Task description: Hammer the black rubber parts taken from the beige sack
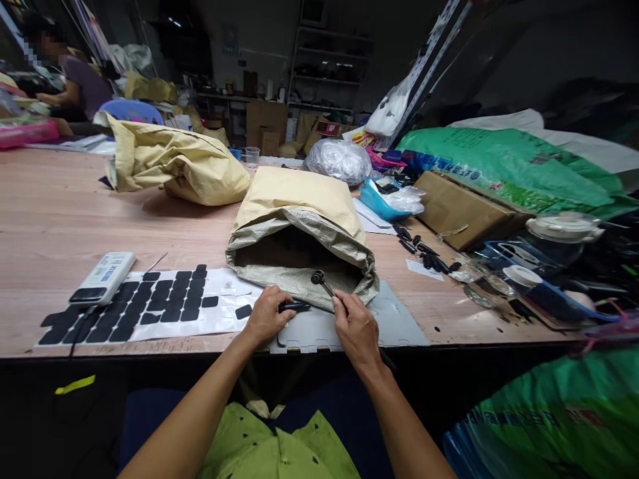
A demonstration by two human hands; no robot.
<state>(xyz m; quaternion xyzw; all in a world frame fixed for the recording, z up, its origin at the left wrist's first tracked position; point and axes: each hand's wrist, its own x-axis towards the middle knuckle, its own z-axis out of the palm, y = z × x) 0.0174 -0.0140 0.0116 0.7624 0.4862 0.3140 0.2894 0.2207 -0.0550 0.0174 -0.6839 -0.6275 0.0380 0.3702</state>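
My left hand pinches a slim black piece at the front of the open bag; its exact kind is too small to tell. My right hand grips what looks like a ratchet wrench, with a round dark head and a metal shaft pointing up and left. The wrench head is in front of the bag's mouth. That bag, yellowish paper outside with a grey woven lining, lies with its opening towards me, and its inside is dark. Under my hands lies a grey board.
Left of the bag, a sheet of black rounded pads lies beneath a white device. Another paper bag lies behind. Rightward are several black parts, a blue basket, a cardboard box and jars. A person sits far left.
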